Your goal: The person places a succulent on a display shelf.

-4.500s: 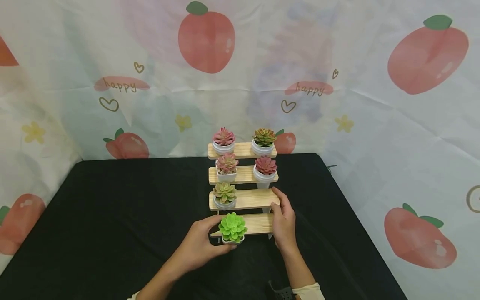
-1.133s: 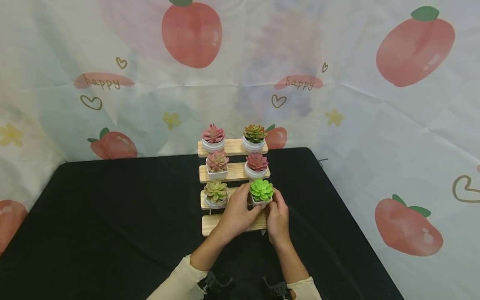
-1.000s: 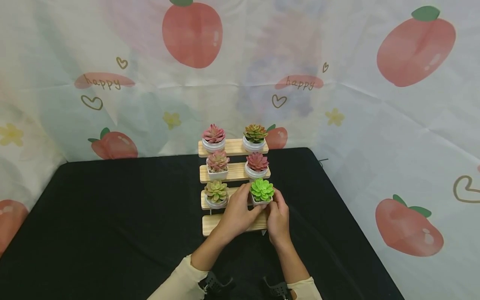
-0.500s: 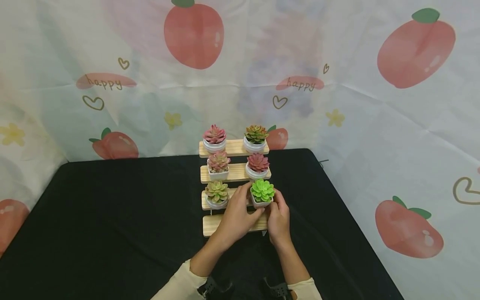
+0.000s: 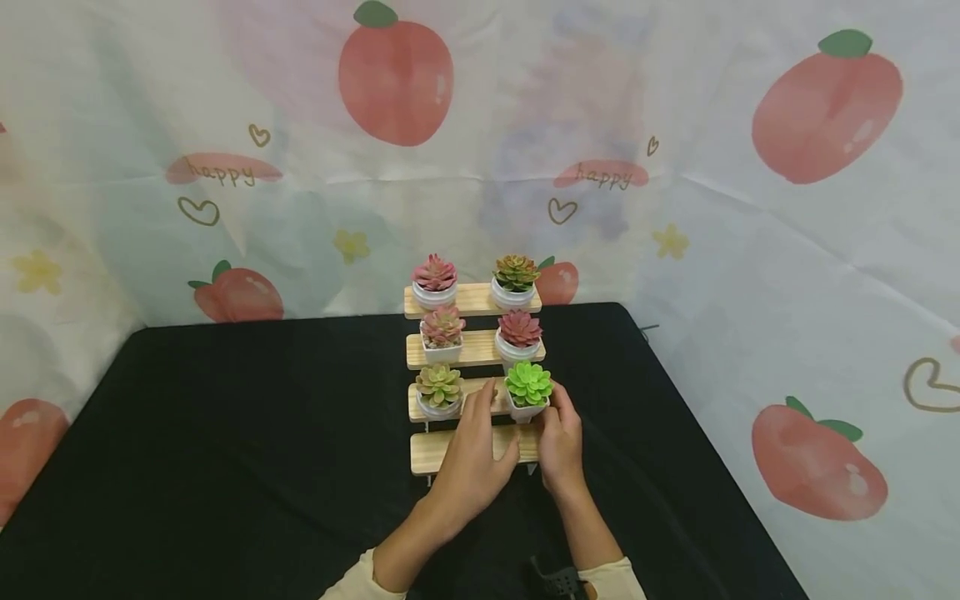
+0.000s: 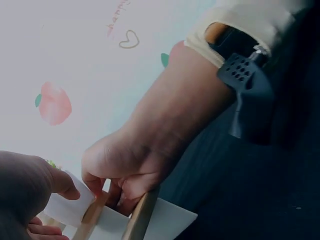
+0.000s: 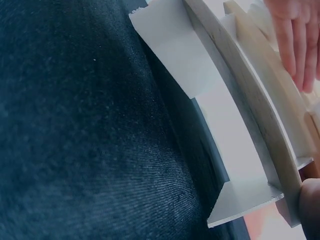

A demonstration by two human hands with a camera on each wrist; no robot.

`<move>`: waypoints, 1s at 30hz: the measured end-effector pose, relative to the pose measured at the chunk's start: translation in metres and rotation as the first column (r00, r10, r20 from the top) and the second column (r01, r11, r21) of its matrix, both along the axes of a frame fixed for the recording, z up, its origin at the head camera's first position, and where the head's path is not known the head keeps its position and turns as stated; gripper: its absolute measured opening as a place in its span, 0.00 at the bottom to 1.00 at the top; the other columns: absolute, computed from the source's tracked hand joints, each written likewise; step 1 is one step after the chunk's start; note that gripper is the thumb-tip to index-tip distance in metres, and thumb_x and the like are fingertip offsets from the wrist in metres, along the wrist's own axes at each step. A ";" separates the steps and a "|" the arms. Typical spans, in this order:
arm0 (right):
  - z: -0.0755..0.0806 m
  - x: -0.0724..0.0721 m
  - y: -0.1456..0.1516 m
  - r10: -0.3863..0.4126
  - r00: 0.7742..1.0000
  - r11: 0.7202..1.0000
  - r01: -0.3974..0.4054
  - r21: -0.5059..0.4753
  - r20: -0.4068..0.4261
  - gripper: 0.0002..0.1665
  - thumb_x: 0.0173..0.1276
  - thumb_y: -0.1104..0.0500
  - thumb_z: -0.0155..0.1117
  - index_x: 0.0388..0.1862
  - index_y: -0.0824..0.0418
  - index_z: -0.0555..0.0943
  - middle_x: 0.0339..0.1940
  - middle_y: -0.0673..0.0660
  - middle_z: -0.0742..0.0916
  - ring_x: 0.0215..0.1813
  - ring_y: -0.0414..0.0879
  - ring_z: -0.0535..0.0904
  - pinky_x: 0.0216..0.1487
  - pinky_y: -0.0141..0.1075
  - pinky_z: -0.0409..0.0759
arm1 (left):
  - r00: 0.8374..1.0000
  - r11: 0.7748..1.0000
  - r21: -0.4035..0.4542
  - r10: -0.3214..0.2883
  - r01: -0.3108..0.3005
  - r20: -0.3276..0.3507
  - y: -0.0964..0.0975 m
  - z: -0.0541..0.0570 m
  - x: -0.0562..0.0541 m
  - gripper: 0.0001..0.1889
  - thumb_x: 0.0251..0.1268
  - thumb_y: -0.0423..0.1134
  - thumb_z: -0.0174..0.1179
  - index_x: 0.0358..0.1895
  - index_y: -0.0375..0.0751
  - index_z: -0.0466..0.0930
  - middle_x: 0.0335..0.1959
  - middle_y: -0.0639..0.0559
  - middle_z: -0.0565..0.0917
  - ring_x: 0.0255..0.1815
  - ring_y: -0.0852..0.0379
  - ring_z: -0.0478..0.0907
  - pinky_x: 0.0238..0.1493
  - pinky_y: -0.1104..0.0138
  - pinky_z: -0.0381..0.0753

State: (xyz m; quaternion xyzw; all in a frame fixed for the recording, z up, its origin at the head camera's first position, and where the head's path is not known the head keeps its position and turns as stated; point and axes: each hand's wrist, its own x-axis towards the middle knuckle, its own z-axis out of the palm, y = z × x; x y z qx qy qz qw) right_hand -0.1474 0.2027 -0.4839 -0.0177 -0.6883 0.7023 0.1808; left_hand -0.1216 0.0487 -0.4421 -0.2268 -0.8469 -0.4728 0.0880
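A bright green artificial succulent (image 5: 528, 383) in a square white pot stands at the right end of the second shelf from the front of a four-tier wooden plant stand (image 5: 435, 454). My left hand (image 5: 472, 458) is just left of that pot, fingers extended and thumb apart, holding nothing. At the stand's right side my right hand (image 5: 562, 442) grips the shelf end beside the pot; in the left wrist view, its curled fingers (image 6: 127, 192) are among the shelf boards. A yellow-green succulent (image 5: 438, 385) occupies the left end of the same shelf.
On the upper tiers sit a pink succulent (image 5: 435, 273), a green-orange one (image 5: 516, 272), a pale pink one (image 5: 442, 325) and a dark pink one (image 5: 520, 329). Black cloth (image 5: 247, 450) covers the table. A peach-print curtain (image 5: 480, 100) hangs behind.
The bright green succulent went from the front shelf's left end to the second shelf's right end. My left hand has let go of its pot and drawn back slightly; my right hand stays at the stand.
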 end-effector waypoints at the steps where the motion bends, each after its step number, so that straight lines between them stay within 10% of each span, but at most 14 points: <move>1: 0.000 0.000 0.001 0.000 1.000 1.000 0.000 -0.001 0.001 0.27 0.79 0.72 0.36 0.70 0.69 0.73 0.68 0.61 0.78 0.68 0.49 0.72 0.64 0.33 0.73 | 1.000 1.000 -0.008 -0.003 0.003 -0.007 -0.001 -0.001 0.002 0.41 0.66 0.31 0.70 0.77 0.27 0.57 0.69 0.36 0.70 0.70 0.45 0.70 0.67 0.51 0.73; 10: 0.001 -0.006 0.006 -0.006 1.000 1.000 0.006 0.012 -0.008 0.25 0.80 0.71 0.38 0.69 0.68 0.74 0.67 0.62 0.78 0.67 0.51 0.73 0.63 0.34 0.74 | 0.994 0.989 -0.106 -0.107 0.107 0.011 -0.016 -0.004 0.026 0.39 0.68 0.34 0.69 0.78 0.36 0.60 0.70 0.45 0.70 0.70 0.51 0.70 0.67 0.55 0.74; 16: -0.001 -0.009 0.003 0.041 0.999 0.999 -0.041 -0.015 0.005 0.26 0.80 0.71 0.35 0.71 0.69 0.71 0.69 0.63 0.76 0.71 0.50 0.70 0.69 0.38 0.70 | 0.986 0.976 -0.144 -0.160 0.165 0.045 -0.074 -0.015 0.048 0.21 0.69 0.32 0.67 0.63 0.46 0.79 0.61 0.57 0.78 0.61 0.57 0.78 0.58 0.56 0.81; 21: -0.002 -0.013 0.007 0.048 0.999 0.999 -0.048 -0.019 -0.002 0.26 0.81 0.70 0.34 0.71 0.69 0.71 0.70 0.61 0.75 0.72 0.50 0.69 0.71 0.39 0.69 | 0.999 0.985 -0.170 0.033 -0.030 0.018 -0.130 -0.024 0.052 0.15 0.63 0.28 0.71 0.50 0.48 0.85 0.54 0.56 0.82 0.56 0.57 0.81 0.54 0.53 0.83; 24: -0.002 -0.015 0.012 0.036 0.999 0.999 -0.036 -0.015 -0.007 0.26 0.81 0.70 0.34 0.72 0.68 0.71 0.70 0.61 0.75 0.73 0.50 0.69 0.71 0.38 0.69 | 0.981 0.954 -0.230 0.191 -0.193 -0.032 -0.159 -0.027 0.046 0.15 0.63 0.30 0.73 0.52 0.45 0.85 0.56 0.52 0.83 0.57 0.50 0.82 0.53 0.49 0.83; 27: -0.002 -0.014 0.014 0.032 1.000 0.999 -0.032 -0.011 0.001 0.27 0.81 0.70 0.34 0.72 0.68 0.70 0.70 0.61 0.75 0.74 0.51 0.68 0.71 0.39 0.69 | 0.940 0.894 -0.311 0.266 -0.323 -0.214 -0.188 -0.030 0.036 0.21 0.63 0.34 0.72 0.58 0.35 0.82 0.59 0.40 0.81 0.59 0.39 0.80 0.56 0.42 0.79; 30: -0.003 -0.012 0.016 0.035 0.999 0.999 -0.035 -0.008 0.015 0.27 0.81 0.70 0.34 0.73 0.68 0.69 0.71 0.61 0.74 0.74 0.51 0.67 0.71 0.38 0.69 | 0.857 0.821 -0.351 0.287 -0.451 -0.429 -0.213 -0.032 0.027 0.28 0.75 0.50 0.61 0.66 0.29 0.77 0.65 0.31 0.76 0.64 0.30 0.74 0.62 0.36 0.71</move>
